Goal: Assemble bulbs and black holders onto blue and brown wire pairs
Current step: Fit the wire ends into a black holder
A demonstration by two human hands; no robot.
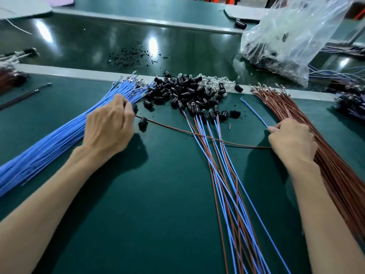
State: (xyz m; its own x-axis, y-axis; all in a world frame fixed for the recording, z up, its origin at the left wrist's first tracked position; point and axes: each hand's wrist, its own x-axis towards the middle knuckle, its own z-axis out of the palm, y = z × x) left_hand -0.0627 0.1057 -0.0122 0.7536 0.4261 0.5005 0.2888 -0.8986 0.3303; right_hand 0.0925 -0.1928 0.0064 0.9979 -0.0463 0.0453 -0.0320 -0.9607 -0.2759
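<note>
My left hand (110,125) lies over the fanned blue wire bundle (59,143), fingers curled, pinching the end of a single brown wire (197,134). A black holder (142,124) sits on that wire just beyond my fingertips. The wire runs right across the mat to my right hand (292,141), which rests on the brown wire bundle (335,175) and pinches a single blue wire (254,113) that points up and left. Loose black holders (183,91) and clear bulbs (217,84) are heaped at the mat's far edge. Several assembled blue-and-brown pairs (223,165) lie between my arms.
A clear plastic bag (286,40) with more parts stands at the back right on the dark belt (79,42). Small black scraps (130,56) are scattered on the belt. More wired parts lie at the far right edge (349,103) and far left edge (11,76).
</note>
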